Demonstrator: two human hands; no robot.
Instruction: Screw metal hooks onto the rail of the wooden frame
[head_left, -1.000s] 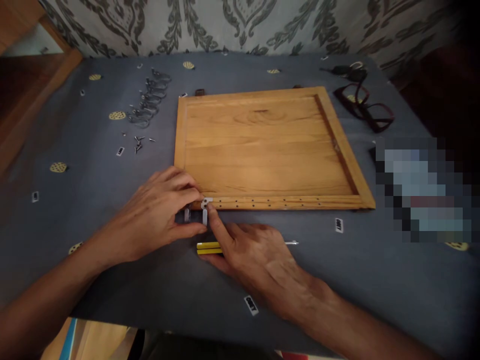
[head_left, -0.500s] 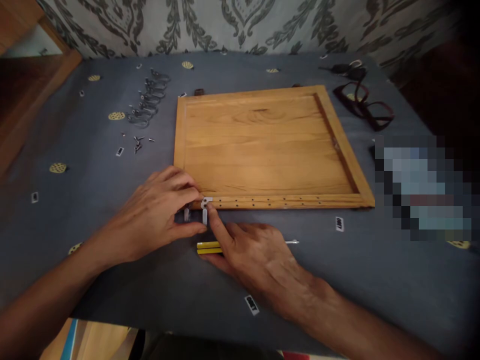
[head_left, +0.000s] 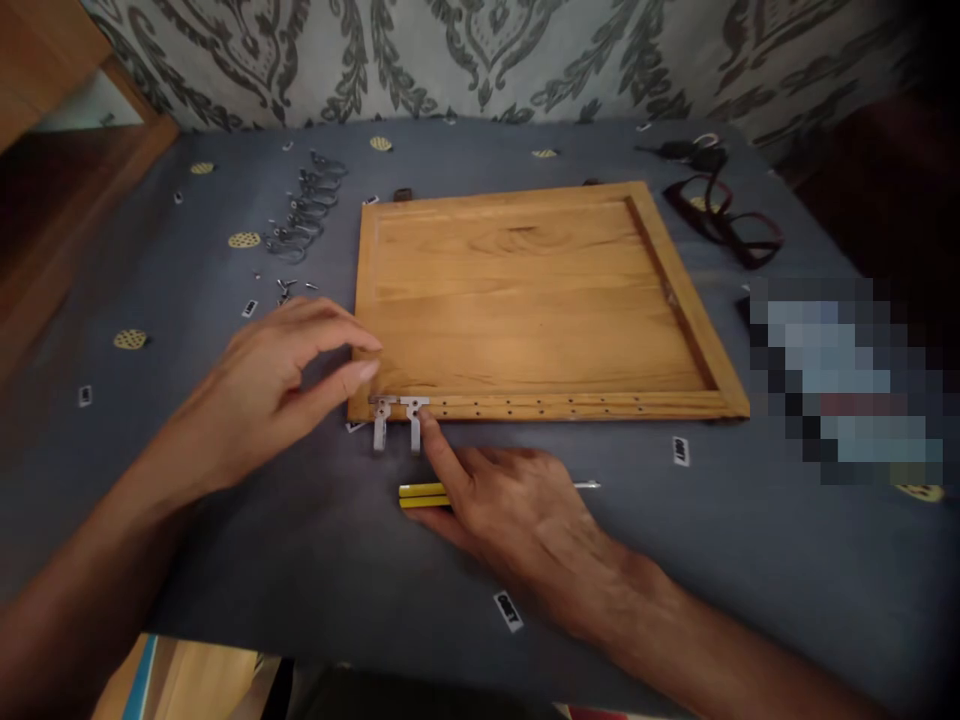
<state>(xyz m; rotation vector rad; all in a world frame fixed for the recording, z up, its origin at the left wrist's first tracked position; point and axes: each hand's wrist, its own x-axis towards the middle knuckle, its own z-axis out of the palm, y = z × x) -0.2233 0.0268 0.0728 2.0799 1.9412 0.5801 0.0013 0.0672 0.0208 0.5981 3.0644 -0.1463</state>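
A framed wooden panel (head_left: 517, 300) lies flat, with paired small holes along its near rail. Two metal hooks sit at the left end of that rail, a left hook (head_left: 381, 428) and a right hook (head_left: 415, 430), their arms hanging over the near edge. My right hand (head_left: 517, 500) presses its index fingertip against the right hook. A screwdriver (head_left: 424, 496) with a yellow handle is held under the same hand, its shaft poking out to the right. My left hand (head_left: 270, 385) hovers by the panel's near left corner, thumb and index finger apart, holding nothing visible.
Several metal hooks (head_left: 304, 215) lie in a row at the back left, with several screws (head_left: 286, 288) nearer. Glasses (head_left: 750, 238) and keys (head_left: 686, 150) rest at the back right. A pixelated object (head_left: 840, 370) lies right of the panel. Patterned fabric (head_left: 487, 60) hangs behind.
My left hand has let go at the hooks and moved up and left, uncovering the left hook. My right hand stays with its finger on the right hook. The view has shifted slightly.
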